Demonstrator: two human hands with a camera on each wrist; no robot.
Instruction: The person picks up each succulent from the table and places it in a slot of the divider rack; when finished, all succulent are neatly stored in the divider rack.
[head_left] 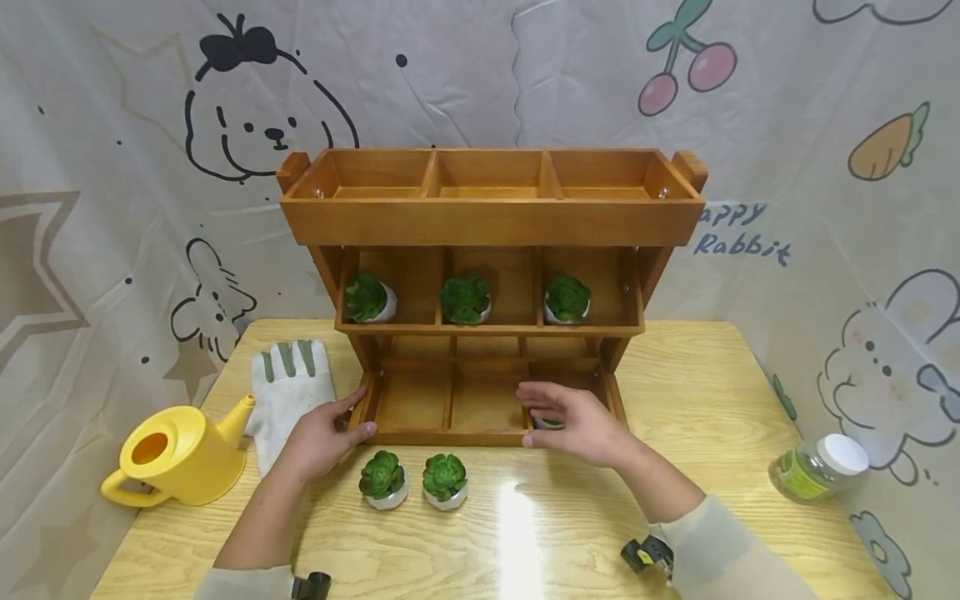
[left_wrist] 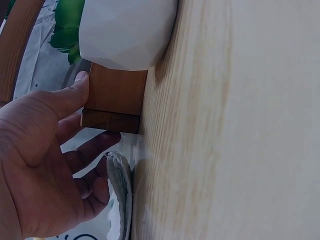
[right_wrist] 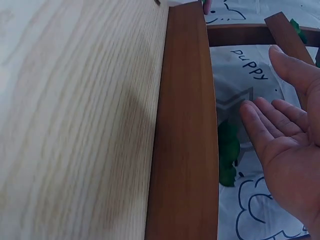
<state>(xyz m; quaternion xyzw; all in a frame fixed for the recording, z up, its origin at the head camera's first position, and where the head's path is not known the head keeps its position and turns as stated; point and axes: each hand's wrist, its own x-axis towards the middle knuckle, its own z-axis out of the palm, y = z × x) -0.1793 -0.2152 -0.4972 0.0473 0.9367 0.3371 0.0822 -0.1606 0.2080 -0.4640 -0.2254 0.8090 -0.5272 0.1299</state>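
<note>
A brown wooden tiered shelf [head_left: 491,223] stands on the table. My left hand [head_left: 321,437] holds the left front corner of its bottom tier [head_left: 450,437], the thumb on the front board in the left wrist view. My right hand [head_left: 576,423] hovers over the bottom tier's right compartment, fingers extended and nothing in them. Beneath it, a potted succulent [head_left: 550,423] is mostly hidden; its green leaves [right_wrist: 228,155] show past the board in the right wrist view. Two more potted succulents, one left [head_left: 384,481] and one right [head_left: 446,482], stand before the shelf.
The middle tier holds three succulents: left [head_left: 366,298], centre [head_left: 465,300] and right [head_left: 567,300]. At the left are a yellow watering can [head_left: 187,454] and a white-and-green glove [head_left: 292,387]. A white-capped jar [head_left: 817,468] stands at the right edge.
</note>
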